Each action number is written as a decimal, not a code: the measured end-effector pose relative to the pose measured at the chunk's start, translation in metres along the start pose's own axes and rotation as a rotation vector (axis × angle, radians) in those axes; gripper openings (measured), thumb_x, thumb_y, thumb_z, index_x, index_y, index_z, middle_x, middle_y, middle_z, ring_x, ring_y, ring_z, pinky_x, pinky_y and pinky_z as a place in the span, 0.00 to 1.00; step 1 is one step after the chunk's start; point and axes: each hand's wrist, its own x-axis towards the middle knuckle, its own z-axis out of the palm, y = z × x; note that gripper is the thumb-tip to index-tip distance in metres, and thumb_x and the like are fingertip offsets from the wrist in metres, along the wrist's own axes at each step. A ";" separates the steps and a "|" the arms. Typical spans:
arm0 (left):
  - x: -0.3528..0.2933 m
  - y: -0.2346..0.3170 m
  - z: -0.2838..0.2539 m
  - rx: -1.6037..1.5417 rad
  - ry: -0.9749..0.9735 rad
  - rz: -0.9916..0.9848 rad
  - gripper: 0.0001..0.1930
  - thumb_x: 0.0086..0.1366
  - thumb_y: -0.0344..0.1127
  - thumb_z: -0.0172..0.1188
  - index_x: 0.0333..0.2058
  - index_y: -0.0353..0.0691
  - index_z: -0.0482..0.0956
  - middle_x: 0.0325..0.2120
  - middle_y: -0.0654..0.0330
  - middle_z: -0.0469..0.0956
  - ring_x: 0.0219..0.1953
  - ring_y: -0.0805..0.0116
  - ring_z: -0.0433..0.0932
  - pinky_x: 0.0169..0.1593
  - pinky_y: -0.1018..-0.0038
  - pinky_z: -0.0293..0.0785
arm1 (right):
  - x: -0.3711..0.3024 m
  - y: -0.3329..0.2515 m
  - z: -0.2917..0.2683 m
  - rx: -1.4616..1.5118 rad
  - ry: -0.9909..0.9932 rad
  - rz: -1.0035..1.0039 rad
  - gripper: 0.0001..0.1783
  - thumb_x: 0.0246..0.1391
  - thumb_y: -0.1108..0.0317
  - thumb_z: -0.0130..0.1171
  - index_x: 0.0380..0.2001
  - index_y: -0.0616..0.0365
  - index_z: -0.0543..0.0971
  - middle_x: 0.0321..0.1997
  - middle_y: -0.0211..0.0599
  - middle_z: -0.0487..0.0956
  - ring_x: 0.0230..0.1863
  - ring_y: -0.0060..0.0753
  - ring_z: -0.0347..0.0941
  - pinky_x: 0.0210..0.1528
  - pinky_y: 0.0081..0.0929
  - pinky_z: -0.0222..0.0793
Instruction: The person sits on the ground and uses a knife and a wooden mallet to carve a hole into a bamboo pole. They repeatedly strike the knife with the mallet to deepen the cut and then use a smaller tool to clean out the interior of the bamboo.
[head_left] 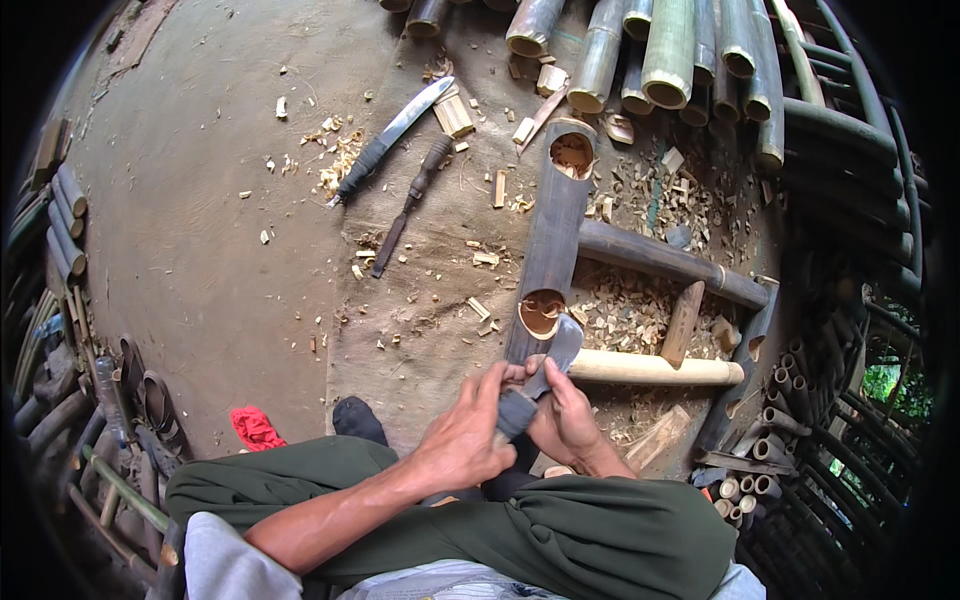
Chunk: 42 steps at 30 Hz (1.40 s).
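A short knife [566, 342] with a broad, curved blade and a dark wrapped handle is in both my hands. My left hand [462, 432] closes round the handle. My right hand [572, 422] grips where the blade meets the handle, its thumb against the blade; its lower fingers are hidden. The blade tip lies beside the lower opening of a dark bamboo post [548, 225], which has two rounded holes cut in it. Curled shavings sit in that lower hole. A dark crossbar [670, 262] and a pale peeled rod [660, 367] run from the post to a second bamboo post [745, 350].
A long knife [408, 122] and a chisel [412, 205] with a wooden handle lie on the mat, left of the post. Wood chips [630, 325] cover the ground inside the frame. Bamboo poles [668, 60] are stacked at the far side. A wooden wedge [683, 322] leans by the rod.
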 end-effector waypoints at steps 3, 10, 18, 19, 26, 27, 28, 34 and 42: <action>-0.020 -0.005 -0.011 0.299 -0.104 -0.178 0.36 0.58 0.36 0.69 0.62 0.28 0.65 0.50 0.35 0.78 0.55 0.36 0.81 0.55 0.51 0.81 | -0.003 -0.012 -0.005 -0.329 0.047 0.166 0.17 0.81 0.54 0.43 0.51 0.55 0.74 0.56 0.43 0.80 0.58 0.37 0.78 0.62 0.41 0.75; 0.057 0.072 -0.084 1.044 -0.168 0.043 0.16 0.54 0.34 0.71 0.36 0.30 0.79 0.29 0.50 0.85 0.36 0.50 0.89 0.41 0.58 0.85 | 0.043 -0.003 -0.002 0.359 -0.092 0.254 0.22 0.80 0.57 0.47 0.60 0.64 0.75 0.58 0.51 0.82 0.60 0.47 0.81 0.66 0.48 0.79; 0.104 0.015 -0.117 0.530 -0.612 -0.244 0.25 0.46 0.40 0.79 0.42 0.32 0.86 0.33 0.43 0.88 0.40 0.46 0.88 0.44 0.54 0.82 | 0.053 -0.027 0.003 0.124 0.112 0.264 0.18 0.74 0.62 0.54 0.53 0.71 0.72 0.55 0.59 0.81 0.53 0.55 0.84 0.59 0.53 0.84; 0.092 0.013 -0.105 0.427 -0.593 -0.321 0.25 0.49 0.39 0.80 0.44 0.33 0.85 0.35 0.42 0.88 0.42 0.46 0.88 0.47 0.54 0.82 | 0.053 -0.028 -0.003 0.059 0.123 0.272 0.18 0.74 0.63 0.54 0.52 0.71 0.72 0.54 0.59 0.81 0.52 0.57 0.84 0.57 0.54 0.85; 0.036 0.023 0.029 0.057 -0.135 -0.498 0.32 0.56 0.38 0.78 0.51 0.20 0.76 0.41 0.30 0.84 0.49 0.35 0.86 0.53 0.50 0.81 | 0.050 -0.072 -0.036 -0.571 0.265 0.473 0.19 0.70 0.63 0.55 0.37 0.73 0.82 0.30 0.52 0.85 0.21 0.43 0.83 0.23 0.35 0.85; 0.036 0.028 0.054 -0.032 -0.051 -0.529 0.33 0.57 0.38 0.78 0.53 0.19 0.74 0.41 0.29 0.84 0.49 0.34 0.86 0.54 0.50 0.81 | 0.051 -0.081 -0.039 -0.710 0.282 0.471 0.19 0.69 0.62 0.55 0.35 0.72 0.83 0.29 0.49 0.84 0.18 0.40 0.82 0.20 0.33 0.83; 0.038 0.035 0.074 -0.102 0.014 -0.519 0.33 0.58 0.38 0.75 0.52 0.18 0.72 0.39 0.26 0.83 0.48 0.31 0.85 0.54 0.48 0.81 | 0.053 -0.090 -0.042 -0.856 0.275 0.488 0.20 0.69 0.61 0.54 0.33 0.70 0.84 0.27 0.47 0.84 0.17 0.37 0.79 0.17 0.31 0.79; 0.025 0.004 0.085 -0.226 0.048 -0.364 0.38 0.58 0.46 0.75 0.58 0.25 0.70 0.41 0.31 0.84 0.49 0.34 0.86 0.54 0.48 0.80 | 0.031 -0.073 -0.027 -1.104 0.306 0.306 0.21 0.68 0.60 0.48 0.31 0.65 0.84 0.25 0.37 0.82 0.22 0.27 0.79 0.20 0.27 0.76; 0.047 -0.053 -0.042 0.208 0.210 -0.387 0.19 0.43 0.34 0.77 0.37 0.38 0.90 0.28 0.47 0.88 0.33 0.51 0.89 0.43 0.55 0.83 | 0.072 -0.018 0.009 -0.413 0.163 0.132 0.18 0.75 0.60 0.53 0.52 0.65 0.80 0.50 0.45 0.83 0.46 0.37 0.83 0.47 0.47 0.89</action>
